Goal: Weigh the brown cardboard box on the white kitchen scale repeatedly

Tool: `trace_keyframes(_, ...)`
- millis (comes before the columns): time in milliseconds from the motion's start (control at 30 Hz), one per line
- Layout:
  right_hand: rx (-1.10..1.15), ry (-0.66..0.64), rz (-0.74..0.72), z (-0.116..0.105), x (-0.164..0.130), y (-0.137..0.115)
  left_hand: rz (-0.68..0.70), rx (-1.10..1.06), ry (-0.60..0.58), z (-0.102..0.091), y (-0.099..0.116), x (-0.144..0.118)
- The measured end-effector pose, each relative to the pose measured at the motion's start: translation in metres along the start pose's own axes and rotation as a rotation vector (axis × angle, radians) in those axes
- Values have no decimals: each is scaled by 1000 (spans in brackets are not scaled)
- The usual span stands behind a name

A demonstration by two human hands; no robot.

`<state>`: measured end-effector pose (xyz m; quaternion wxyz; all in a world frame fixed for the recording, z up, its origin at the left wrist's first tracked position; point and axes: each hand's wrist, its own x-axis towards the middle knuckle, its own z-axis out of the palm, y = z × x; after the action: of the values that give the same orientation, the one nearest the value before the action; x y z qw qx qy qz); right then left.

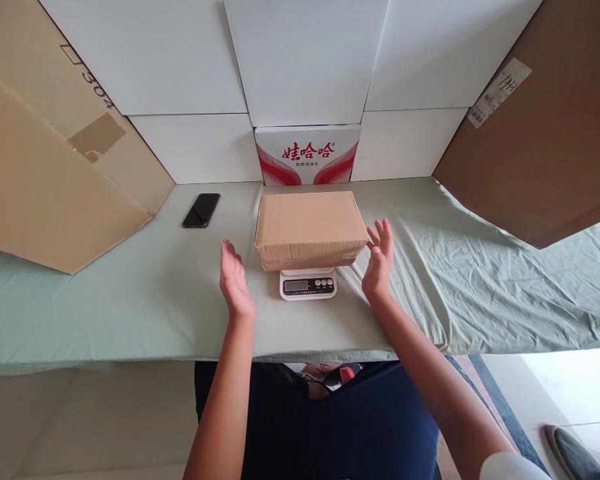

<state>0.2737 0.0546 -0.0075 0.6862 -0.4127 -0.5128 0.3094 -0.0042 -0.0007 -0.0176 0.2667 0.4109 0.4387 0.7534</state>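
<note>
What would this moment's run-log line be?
cardboard box: resting on white scale | left hand: open, apart from box | right hand: open, beside box, contact unclear | phone: on green cloth, left of box

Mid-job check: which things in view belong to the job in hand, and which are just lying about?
Apparently in the job:
brown rectangular cardboard box
white scale with black control panel, beneath the box
left hand and right hand, open, flanking the box

Seemingly lying about:
black rectangular phone
red-and-white printed carton
large brown cardboard pieces, left and right
</note>
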Motion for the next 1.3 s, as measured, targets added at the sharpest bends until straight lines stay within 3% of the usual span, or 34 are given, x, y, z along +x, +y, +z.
trace_keyframes(67, 38, 99, 34, -4, 7, 2, -31, 2, 32, -2, 0, 3)
trace_keyframes(133, 57, 117, 64, -6, 12, 4, -66, 0, 14, -1, 1, 3)
trace_keyframes(433, 153, -116, 198, 1, 0, 6, -140, 2, -166, 8, 1, -6)
trace_keyframes(567, 161, -216, 146, 8, -2, -1, -131, 18, -216, 9, 3, -9)
trace_keyframes(767, 105, -205, 133, 20, -4, -3, -128, -15, -286, 13, 7, -8)
trace_keyframes(867, 73, -213, 77, 26, 13, -5, -118, -18, -306, 19, 11, 9)
trace_keyframes(1033, 100, -249, -62, 52, 69, 0, -92, -14, -286, 42, 6, 68)
trace_keyframes(1167, 117, -253, -97, 76, 101, 23, -114, -68, -230, 61, -24, 108)
trace_keyframes(1300, 107, -209, -12, 86, 104, 50, -193, -54, -200, 66, -59, 121)
